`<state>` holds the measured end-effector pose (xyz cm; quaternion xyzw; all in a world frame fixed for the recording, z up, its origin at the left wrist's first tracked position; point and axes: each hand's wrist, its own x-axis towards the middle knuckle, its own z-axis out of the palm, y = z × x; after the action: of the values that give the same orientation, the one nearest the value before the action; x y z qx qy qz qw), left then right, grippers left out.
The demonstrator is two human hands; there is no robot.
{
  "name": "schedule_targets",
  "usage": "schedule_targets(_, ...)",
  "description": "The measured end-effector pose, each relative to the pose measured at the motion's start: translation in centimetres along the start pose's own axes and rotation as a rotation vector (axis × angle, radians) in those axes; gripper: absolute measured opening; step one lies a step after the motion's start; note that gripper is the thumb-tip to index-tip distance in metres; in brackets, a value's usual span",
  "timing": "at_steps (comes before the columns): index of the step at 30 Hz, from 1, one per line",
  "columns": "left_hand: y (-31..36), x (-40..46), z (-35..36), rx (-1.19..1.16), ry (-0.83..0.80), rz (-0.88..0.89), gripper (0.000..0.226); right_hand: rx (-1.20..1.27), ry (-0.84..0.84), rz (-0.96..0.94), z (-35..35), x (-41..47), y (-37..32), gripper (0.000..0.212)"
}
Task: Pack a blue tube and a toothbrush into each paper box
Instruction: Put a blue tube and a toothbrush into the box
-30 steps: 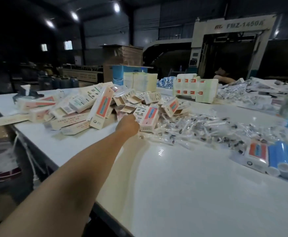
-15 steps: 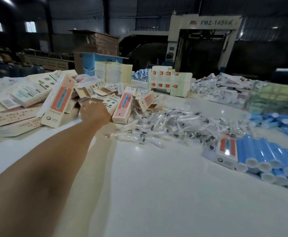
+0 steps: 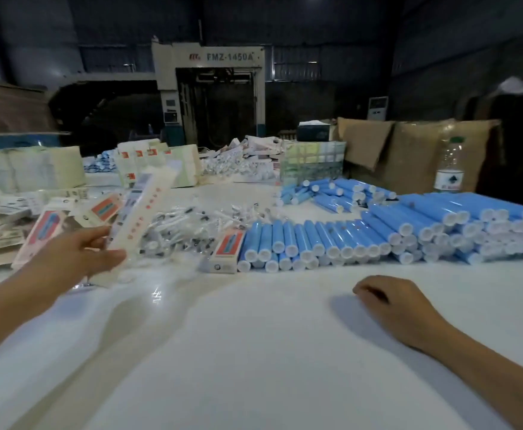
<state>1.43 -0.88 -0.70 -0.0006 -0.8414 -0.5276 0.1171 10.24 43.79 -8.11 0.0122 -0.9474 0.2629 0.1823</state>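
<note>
My left hand (image 3: pixel 80 252) holds a long white paper box (image 3: pixel 139 212) between thumb and fingers, lifted off the white table (image 3: pixel 254 352) and tilted up to the right. Behind it lies a heap of flat paper boxes (image 3: pixel 49 218) with red panels. Wrapped toothbrushes (image 3: pixel 191 225) form a clear-plastic pile in the middle. Blue tubes (image 3: pixel 316 240) with white caps lie in rows at the right, and one box (image 3: pixel 226 249) rests against them. My right hand (image 3: pixel 393 305) rests on the table with fingers loosely curled, holding nothing.
Stacks of boxes (image 3: pixel 157 162) and bundled flat cartons (image 3: pixel 30 169) stand at the back. A water bottle (image 3: pixel 451 166) and brown cardboard (image 3: pixel 409 150) sit at the far right. A large machine (image 3: pixel 210 94) stands behind the table.
My left hand has pulled one paper box out of the heap and lifted it toward me. The view has swung right, bringing the blue tubes and my right hand into sight.
</note>
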Motion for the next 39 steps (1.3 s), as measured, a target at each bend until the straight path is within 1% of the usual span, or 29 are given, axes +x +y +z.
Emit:
schedule_targets(1,1.0,-1.7,2.2,0.059,-0.067,0.043,0.060,0.139,0.028,0.055,-0.3,-0.1,0.0,0.020)
schedule_targets(3,3.4,-5.1,7.8,0.295,-0.245,0.216,0.063,0.468,0.069,0.158,-0.9,-0.2,-0.2,0.024)
schedule_targets(4,4.5,-6.6,10.2,0.367,-0.331,0.308,0.065,0.599,0.079,0.219,-1.3,-0.2,-0.3,0.025)
schedule_targets(6,5.5,-8.4,14.8,0.517,-0.474,0.388,0.070,0.808,0.037,0.349,-2.1,0.0,-0.3,0.035)
schedule_targets(7,6.0,-9.0,16.5,0.587,-0.498,0.403,0.071,0.884,-0.008,0.411,-2.3,0.1,-0.2,0.038)
schedule_targets(9,6.8,-9.9,19.1,0.695,-0.482,0.477,0.068,0.931,-0.056,0.462,-2.5,-0.1,-0.1,0.033)
schedule_targets(10,7.0,-10.1,19.9,0.718,-0.465,0.505,0.066,0.891,-0.036,0.430,-2.3,0.1,0.0,0.030)
schedule_targets(12,7.2,-10.2,20.9,0.757,-0.430,0.526,0.064,0.788,0.043,0.336,-2.1,0.1,0.1,0.032)
schedule_targets(15,6.9,-10.5,21.9,0.821,-0.379,0.573,0.063,0.697,0.056,0.261,-1.8,0.0,0.3,0.031)
schedule_targets(19,6.1,-11.4,23.3,0.867,-0.344,0.653,0.074,0.641,0.027,0.209,-1.4,0.1,0.5,0.035)
schedule_targets(22,6.1,-11.5,23.7,0.867,-0.251,0.747,0.068,0.602,0.022,0.200,-1.3,0.2,0.6,0.035)
schedule_targets(25,6.2,-11.6,23.4,0.859,-0.200,0.767,0.061,0.532,0.065,0.216,-1.2,0.2,0.5,0.031)
schedule_targets(28,5.9,-11.3,23.3,0.875,-0.187,0.758,0.059,0.227,0.114,0.153,-2.6,1.2,0.3,0.026)
schedule_targets(30,5.9,-11.2,23.4,0.871,-0.179,0.767,0.058,0.043,0.180,0.109,-4.7,3.1,0.1,0.022)
schedule_targets(33,6.0,-11.3,23.7,0.867,-0.190,0.774,0.062,-0.248,0.289,0.104,-8.0,7.5,0.7,0.024)
schedule_targets(36,5.9,-11.3,24.0,0.864,-0.208,0.775,0.064,-0.531,0.249,0.160,-10.2,11.6,2.1,0.017)
schedule_targets(39,5.9,-10.9,24.2,0.867,-0.231,0.762,0.070,-0.748,0.155,0.291,-10.6,14.4,3.4,0.024)
